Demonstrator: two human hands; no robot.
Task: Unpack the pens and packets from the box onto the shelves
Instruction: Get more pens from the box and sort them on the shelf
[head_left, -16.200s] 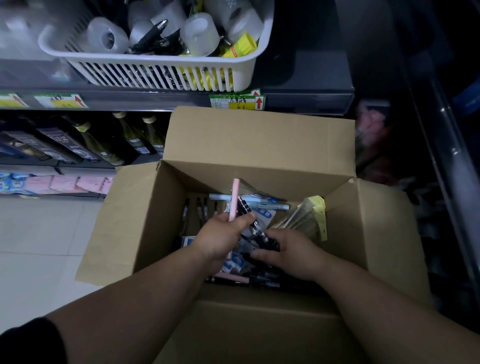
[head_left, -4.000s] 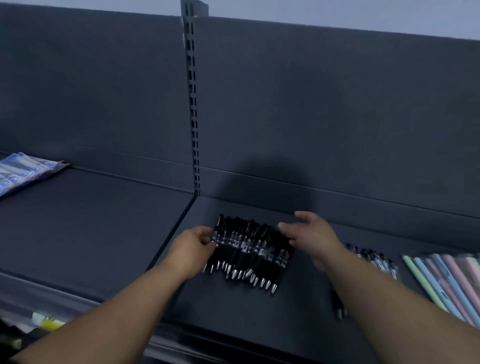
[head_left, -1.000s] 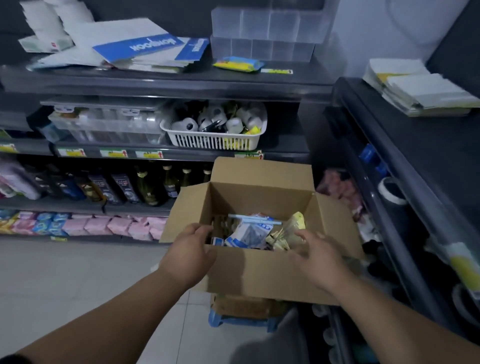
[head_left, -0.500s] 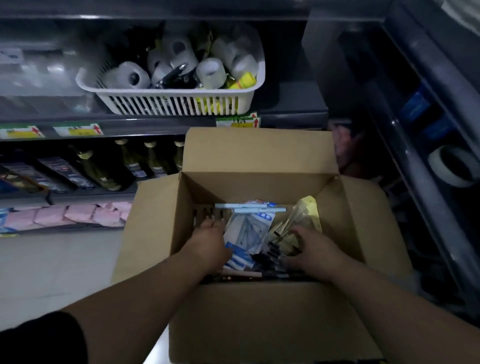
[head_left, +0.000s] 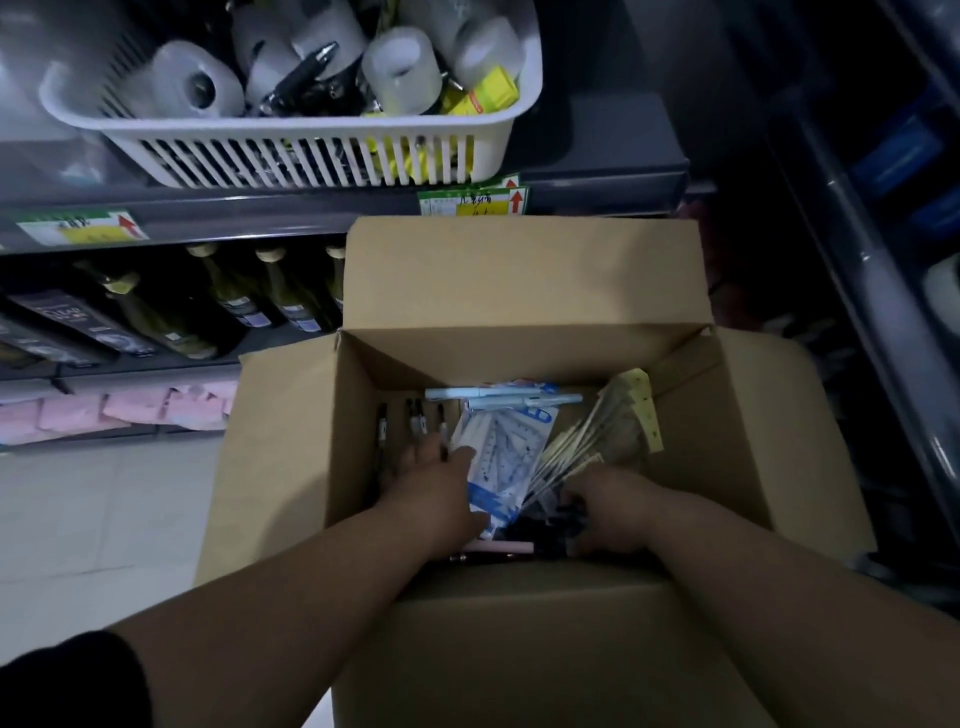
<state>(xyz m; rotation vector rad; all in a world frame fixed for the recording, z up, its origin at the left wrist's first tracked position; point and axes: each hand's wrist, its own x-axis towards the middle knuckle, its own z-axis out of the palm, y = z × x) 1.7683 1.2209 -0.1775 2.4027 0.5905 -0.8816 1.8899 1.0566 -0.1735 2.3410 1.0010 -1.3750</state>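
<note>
**A:** Going by the head view, where are the hands?

**B:** Both are down inside the open box, apart from each other. The left hand lies with its fingers stretched flat. It overlaps the edge of the blue-and-white packet and reaches toward the loose black pens near the box's left wall. The right hand has its fingers dug into a dark heap of pens at the near wall. I cannot tell whether it actually grips any.

**A:** And the rest of the stock?

**B:** All in the box. There are pale blue pens across the back, yellow-tagged packets leaning at the right, and a pink pen by the near wall.

**A:** So how should this step be done well?

**B:** I'd move the packet aside first, since more pens probably lie under it. Then rake the black pens with the flat left hand toward the right hand, tips all one way. Close both hands round the bundle before raising it, or loose pens will likely slip back.
</note>
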